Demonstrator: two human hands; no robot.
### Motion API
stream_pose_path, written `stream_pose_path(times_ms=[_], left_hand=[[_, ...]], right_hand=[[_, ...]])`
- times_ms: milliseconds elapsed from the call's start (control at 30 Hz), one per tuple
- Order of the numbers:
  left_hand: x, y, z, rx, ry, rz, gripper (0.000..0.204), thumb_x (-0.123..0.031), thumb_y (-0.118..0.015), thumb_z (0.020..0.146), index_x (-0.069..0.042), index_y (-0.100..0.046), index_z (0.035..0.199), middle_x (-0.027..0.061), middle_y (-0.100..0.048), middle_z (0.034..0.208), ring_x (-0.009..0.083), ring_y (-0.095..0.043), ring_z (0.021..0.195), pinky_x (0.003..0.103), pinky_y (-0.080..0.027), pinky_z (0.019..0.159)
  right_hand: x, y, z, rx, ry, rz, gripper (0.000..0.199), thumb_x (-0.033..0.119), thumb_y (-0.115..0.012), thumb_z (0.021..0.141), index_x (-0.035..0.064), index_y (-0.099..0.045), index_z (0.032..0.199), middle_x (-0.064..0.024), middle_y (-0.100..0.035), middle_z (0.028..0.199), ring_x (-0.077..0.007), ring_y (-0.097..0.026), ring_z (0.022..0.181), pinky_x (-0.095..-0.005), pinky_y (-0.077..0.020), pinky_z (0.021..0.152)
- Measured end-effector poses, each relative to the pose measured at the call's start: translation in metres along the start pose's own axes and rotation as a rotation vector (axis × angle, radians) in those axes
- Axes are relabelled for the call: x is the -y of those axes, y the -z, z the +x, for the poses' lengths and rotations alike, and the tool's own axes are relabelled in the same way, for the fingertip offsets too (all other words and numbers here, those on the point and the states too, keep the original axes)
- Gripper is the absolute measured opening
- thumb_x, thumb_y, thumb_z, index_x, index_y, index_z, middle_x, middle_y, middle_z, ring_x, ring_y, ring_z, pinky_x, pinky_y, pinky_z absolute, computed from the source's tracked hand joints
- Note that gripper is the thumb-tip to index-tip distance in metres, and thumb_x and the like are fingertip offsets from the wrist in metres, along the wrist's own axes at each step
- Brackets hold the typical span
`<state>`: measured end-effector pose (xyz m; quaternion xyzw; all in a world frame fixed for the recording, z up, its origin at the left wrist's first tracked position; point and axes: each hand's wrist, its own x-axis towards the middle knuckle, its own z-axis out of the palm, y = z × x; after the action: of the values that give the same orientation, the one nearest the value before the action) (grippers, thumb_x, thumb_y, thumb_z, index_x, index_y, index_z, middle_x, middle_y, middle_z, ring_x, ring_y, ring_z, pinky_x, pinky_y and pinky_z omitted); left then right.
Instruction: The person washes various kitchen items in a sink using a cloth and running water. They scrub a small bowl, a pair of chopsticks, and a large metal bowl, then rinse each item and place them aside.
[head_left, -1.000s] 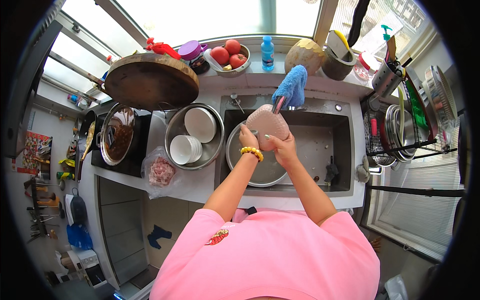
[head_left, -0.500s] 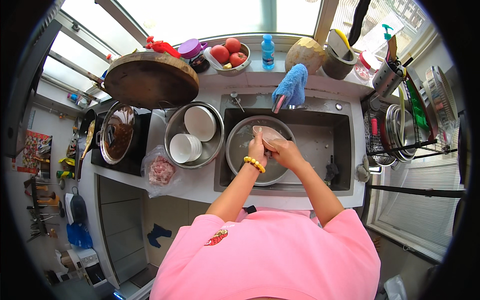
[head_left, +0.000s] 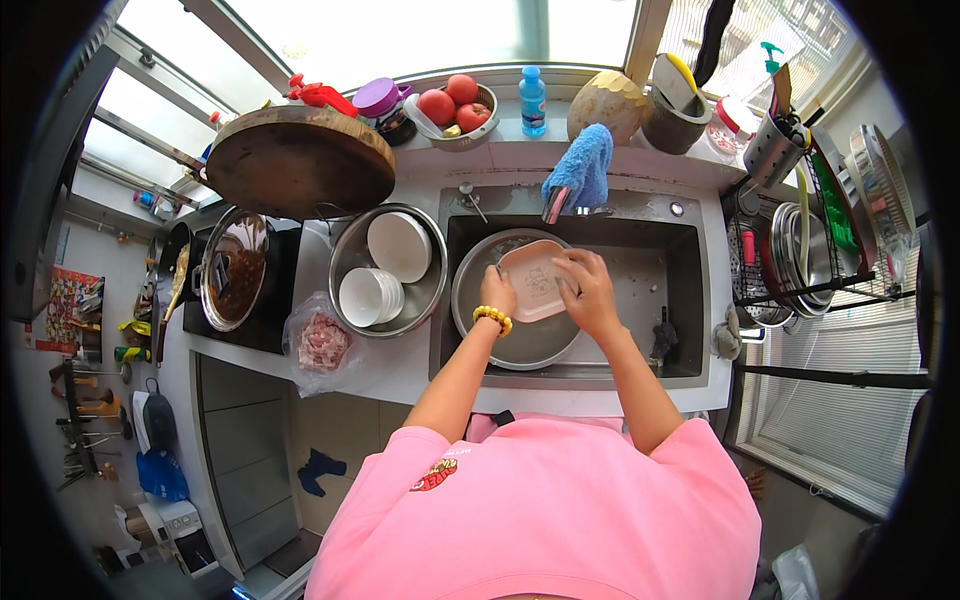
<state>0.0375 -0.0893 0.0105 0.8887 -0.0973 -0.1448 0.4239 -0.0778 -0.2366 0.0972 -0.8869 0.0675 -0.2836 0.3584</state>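
Observation:
Over the round metal basin (head_left: 520, 352) in the sink, a shallow pink dish (head_left: 530, 285) with rounded corners is tilted up, a line drawing visible on its face. My left hand (head_left: 498, 292), with a yellow bead bracelet at the wrist, is closed on the dish's left edge. At the opposite edge is my right hand (head_left: 588, 288), its fingers spread over the dish's right side; whether they press on it I cannot tell.
Left of the sink, a metal bowl (head_left: 345, 262) holds white bowls (head_left: 368, 297). Bagged raw meat (head_left: 322, 343) lies near the counter edge. A blue cloth (head_left: 582, 168) drapes the faucet. A round wooden board (head_left: 300, 165) stands behind the stove; a dish rack (head_left: 800, 290) is at right.
The pink dish has turned so its broad patterned face shows. My right hand has moved right and up, fingers spreading; my left hand has shifted slightly left along with the dish.

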Motion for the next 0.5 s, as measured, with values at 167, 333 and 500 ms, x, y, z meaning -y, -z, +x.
stream_pose_path(times_ms=[167,333,500], left_hand=[[-0.019,0.009,-0.001,0.023,-0.034,0.161,0.028,-0.024,-0.05,0.09,0.003,-0.05,0.095,0.0281,-0.06,0.088,0.0446,-0.056,0.087,0.049,-0.045,0.073],[-0.028,0.027,0.005,-0.154,-0.037,0.172,0.028,-0.025,-0.053,0.088,0.002,-0.051,0.093,0.0258,-0.056,0.095,0.0438,-0.055,0.086,0.049,-0.045,0.072],[-0.052,0.03,-0.007,-0.26,-0.39,0.098,0.027,-0.009,-0.053,0.08,0.002,-0.051,0.104,0.0218,-0.045,0.102,0.0414,-0.05,0.094,0.048,-0.04,0.084]], right_hand=[[-0.047,-0.042,-0.017,0.014,-0.73,0.744,0.038,0.002,-0.051,0.086,-0.0017,-0.048,0.123,-0.0077,-0.058,0.11,-0.0131,-0.054,0.098,-0.026,-0.0415,0.086],[-0.038,-0.05,-0.019,-0.073,-0.66,0.83,0.038,0.0,-0.047,0.085,-0.0011,-0.05,0.123,-0.0081,-0.059,0.11,-0.0137,-0.055,0.1,-0.0256,-0.0413,0.088],[-0.045,-0.052,-0.017,-0.083,-0.714,0.779,0.035,0.002,-0.045,0.087,-0.0005,-0.053,0.12,-0.0068,-0.061,0.106,-0.0127,-0.055,0.096,-0.0253,-0.0425,0.086]])
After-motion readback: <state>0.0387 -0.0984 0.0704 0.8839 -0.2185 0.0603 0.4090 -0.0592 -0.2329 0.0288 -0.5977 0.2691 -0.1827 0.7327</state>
